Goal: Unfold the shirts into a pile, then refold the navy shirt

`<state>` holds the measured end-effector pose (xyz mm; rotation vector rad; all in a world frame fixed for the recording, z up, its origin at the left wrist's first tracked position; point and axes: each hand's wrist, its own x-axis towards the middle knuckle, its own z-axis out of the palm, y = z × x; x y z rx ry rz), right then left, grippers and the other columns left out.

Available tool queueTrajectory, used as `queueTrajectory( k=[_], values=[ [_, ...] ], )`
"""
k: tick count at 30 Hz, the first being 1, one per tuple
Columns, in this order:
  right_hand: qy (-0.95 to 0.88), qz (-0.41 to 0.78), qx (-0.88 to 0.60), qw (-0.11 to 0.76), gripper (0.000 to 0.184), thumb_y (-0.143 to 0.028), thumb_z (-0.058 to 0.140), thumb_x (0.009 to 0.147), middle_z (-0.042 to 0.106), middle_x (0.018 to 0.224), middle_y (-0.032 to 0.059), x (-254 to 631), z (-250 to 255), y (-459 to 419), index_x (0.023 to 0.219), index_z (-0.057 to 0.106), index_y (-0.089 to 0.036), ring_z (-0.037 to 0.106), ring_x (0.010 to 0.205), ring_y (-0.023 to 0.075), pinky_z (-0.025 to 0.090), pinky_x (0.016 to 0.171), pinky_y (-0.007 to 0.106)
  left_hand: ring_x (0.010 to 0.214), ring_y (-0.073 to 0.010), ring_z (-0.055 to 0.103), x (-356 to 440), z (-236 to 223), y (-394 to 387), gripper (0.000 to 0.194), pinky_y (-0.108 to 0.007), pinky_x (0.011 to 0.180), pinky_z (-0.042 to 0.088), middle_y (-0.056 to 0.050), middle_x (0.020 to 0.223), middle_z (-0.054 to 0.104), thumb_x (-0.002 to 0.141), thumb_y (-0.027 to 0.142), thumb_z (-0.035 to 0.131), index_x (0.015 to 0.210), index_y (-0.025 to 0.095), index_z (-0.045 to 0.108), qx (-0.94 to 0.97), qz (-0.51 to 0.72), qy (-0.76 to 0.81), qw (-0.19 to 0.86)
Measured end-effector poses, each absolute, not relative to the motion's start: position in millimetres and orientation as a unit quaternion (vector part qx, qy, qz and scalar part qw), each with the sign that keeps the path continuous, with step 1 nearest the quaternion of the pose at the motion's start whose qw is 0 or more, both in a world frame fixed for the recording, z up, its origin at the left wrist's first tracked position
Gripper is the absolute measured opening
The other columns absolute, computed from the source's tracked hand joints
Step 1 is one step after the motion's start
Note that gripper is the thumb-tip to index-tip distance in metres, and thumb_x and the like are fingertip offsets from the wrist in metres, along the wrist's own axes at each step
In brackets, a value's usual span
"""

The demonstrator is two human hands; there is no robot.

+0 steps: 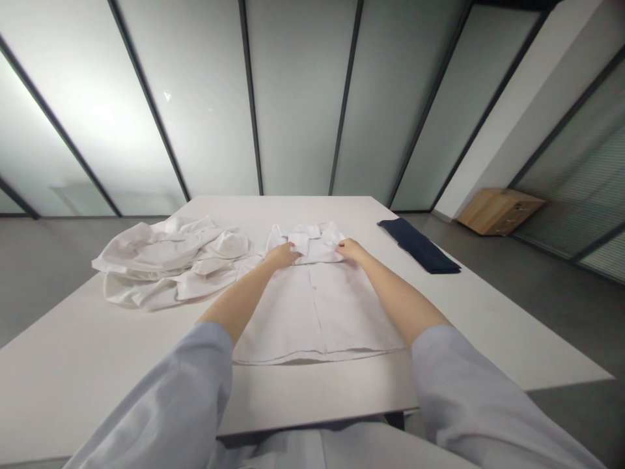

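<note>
A white button shirt point(319, 306) lies flat on the white table point(73, 365), front up, with its collar at the far end. My left hand point(282, 255) rests on the left part of the collar, fingers closed on the fabric. My right hand point(349, 249) pinches the right part of the collar. Both forearms reach out over the shirt's body from pale blue sleeves.
A heap of crumpled white garments point(168, 260) lies to the left of the shirt. A folded dark navy cloth point(418, 245) sits at the table's far right. Beyond stand frosted glass walls, and a low wooden cabinet point(498, 210) is on the floor to the right.
</note>
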<state>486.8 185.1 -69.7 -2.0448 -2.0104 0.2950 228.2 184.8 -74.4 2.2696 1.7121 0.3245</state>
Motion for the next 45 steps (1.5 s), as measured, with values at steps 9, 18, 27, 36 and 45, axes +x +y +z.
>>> queueTrajectory(
  k=[9, 18, 27, 36, 45],
  values=[
    [-0.522, 0.078, -0.759, 0.381, 0.025, -0.023, 0.042, 0.078, 0.063, 0.065, 0.0051, 525.8, -66.8, 184.3, 0.069, 0.064, -0.016, 0.054, 0.064, 0.0183, 0.036, 0.056, 0.025, 0.075, -0.0184, 0.068, 198.1, -64.2, 193.7, 0.032, -0.027, 0.065, 0.049, -0.01, 0.091, 0.072, 0.088, 0.022, 0.034, 0.095, 0.014, 0.063, 0.576, 0.406, 0.658, 0.265],
    [-0.451, 0.036, -0.761, 0.465, 0.022, -0.022, 0.041, 0.079, 0.056, 0.06, 0.0041, 533.5, -59.7, 181.5, 0.061, 0.055, -0.02, 0.05, 0.064, 0.0189, 0.037, 0.06, 0.026, 0.081, -0.0151, 0.063, 171.0, -56.4, 203.8, 0.027, -0.024, 0.067, 0.051, -0.004, 0.084, 0.064, 0.084, 0.025, 0.03, 0.086, 0.018, 0.056, 0.464, 0.599, 0.587, 0.283],
    [-0.603, 0.276, -0.562, 0.494, 0.017, -0.022, 0.043, 0.074, 0.064, 0.072, 0.0029, 453.1, -31.1, 181.1, 0.069, 0.059, -0.018, 0.059, 0.076, 0.017, 0.045, 0.069, 0.023, 0.109, -0.0221, 0.059, 224.7, -51.7, 174.4, 0.069, -0.035, 0.092, 0.047, -0.013, 0.131, 0.057, 0.074, 0.03, 0.059, 0.139, 0.016, 0.044, 0.755, 0.385, 0.445, 0.292],
    [-0.752, 0.242, -0.501, 0.354, 0.05, -0.028, 0.049, 0.083, 0.057, 0.133, 0.0092, 407.0, -47.5, 150.5, 0.132, 0.049, -0.02, 0.054, 0.119, 0.021, 0.042, 0.098, 0.034, 0.086, -0.0234, 0.066, 236.8, -65.4, 177.8, 0.026, -0.032, 0.074, 0.052, -0.008, 0.084, 0.07, 0.086, 0.035, 0.052, 0.093, 0.015, 0.067, 0.694, 0.367, 0.534, 0.315],
    [-0.781, 0.077, -0.595, 0.172, 0.042, -0.037, 0.056, 0.086, 0.064, 0.123, 0.0107, 450.0, -72.5, 136.3, 0.124, 0.059, -0.02, 0.059, 0.111, 0.0246, 0.042, 0.094, 0.032, 0.063, -0.0127, 0.066, 169.5, -38.3, 201.1, 0.027, -0.02, 0.052, 0.05, -0.001, 0.079, 0.063, 0.094, 0.034, 0.035, 0.108, 0.02, 0.054, 0.346, 0.613, 0.577, 0.413]
  ],
)
